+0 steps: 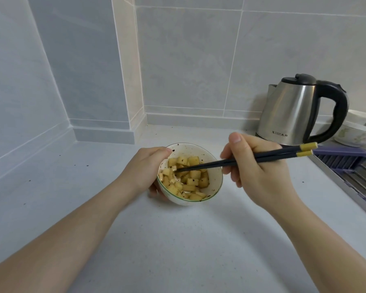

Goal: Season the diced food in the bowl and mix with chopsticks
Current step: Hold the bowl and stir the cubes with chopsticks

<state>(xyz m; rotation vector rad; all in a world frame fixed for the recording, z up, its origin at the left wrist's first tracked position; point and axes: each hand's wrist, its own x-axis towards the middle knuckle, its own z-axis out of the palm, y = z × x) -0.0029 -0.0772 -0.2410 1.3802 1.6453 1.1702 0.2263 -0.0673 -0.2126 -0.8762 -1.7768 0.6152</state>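
A small white bowl (pixel 215 166) with a green rim stands on the pale counter, tilted a little towards me. It holds yellow diced food (pixel 191 180) speckled with dark seasoning. My left hand (pixel 145 168) grips the bowl's left side, thumb at the rim and fingers under it. My right hand (pixel 260 170) holds a pair of dark chopsticks (pixel 268 156) with yellow ends. Their tips reach into the diced food near the bowl's left side.
A steel electric kettle (pixel 294 111) with a black handle stands at the back right. Beside it sit stacked white bowls (pixel 355 132). A sink with a purple rack (pixel 347 157) runs along the right edge. Tiled walls form a corner at the back left.
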